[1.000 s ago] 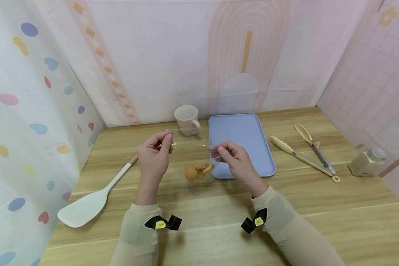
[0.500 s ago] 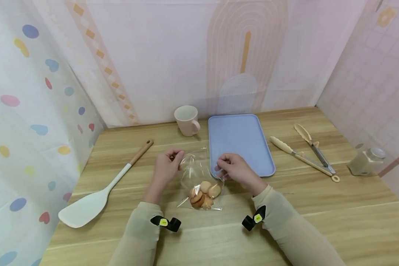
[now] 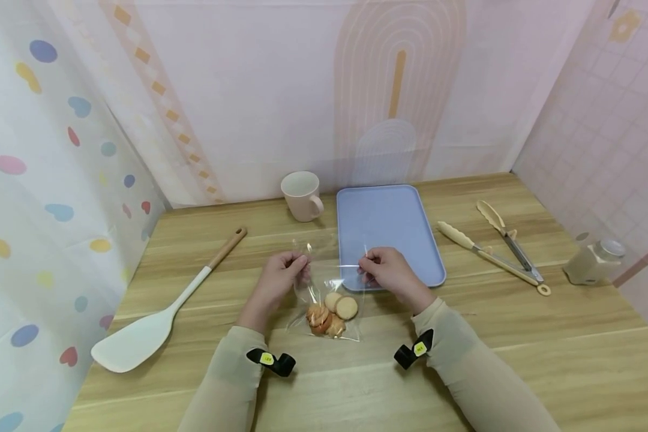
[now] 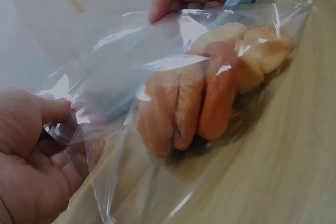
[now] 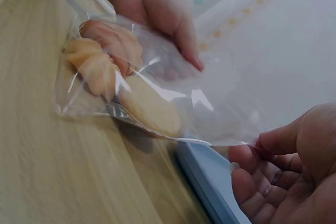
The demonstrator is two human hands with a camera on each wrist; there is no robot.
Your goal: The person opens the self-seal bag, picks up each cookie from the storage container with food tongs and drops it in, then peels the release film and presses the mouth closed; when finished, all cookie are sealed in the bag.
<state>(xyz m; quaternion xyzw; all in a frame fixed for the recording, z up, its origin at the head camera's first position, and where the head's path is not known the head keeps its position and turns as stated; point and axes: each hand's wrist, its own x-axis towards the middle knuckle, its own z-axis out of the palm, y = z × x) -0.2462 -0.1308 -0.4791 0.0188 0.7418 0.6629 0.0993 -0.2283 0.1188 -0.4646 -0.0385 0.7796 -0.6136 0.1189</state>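
A clear plastic bag (image 3: 324, 285) stands between both hands, its bottom at the wooden table. Inside lie several cookies: pale round ones (image 3: 347, 308) and browner ones (image 4: 220, 90) bunched in the lower part. My left hand (image 3: 281, 276) pinches the bag's left edge between thumb and fingers. On the opposite edge, the thumb and fingers of my right hand (image 3: 390, 270) pinch the film, as the right wrist view also shows. Above the hands, the bag's transparent upper part is hard to make out. Behind my right hand lies a blue tray (image 3: 386, 222).
A pink mug (image 3: 301, 197) stands at the back, left of the tray. On the left lies a white spatula (image 3: 140, 336) with a wooden handle. Tongs (image 3: 497, 252) lie spread on the right, near a lidded glass jar (image 3: 595, 263).
The bag of cookies has come down from a raised, tilted pose towards the table and now faces up. Both hands have lowered with it, the left also moving right and drawing nearer the right.
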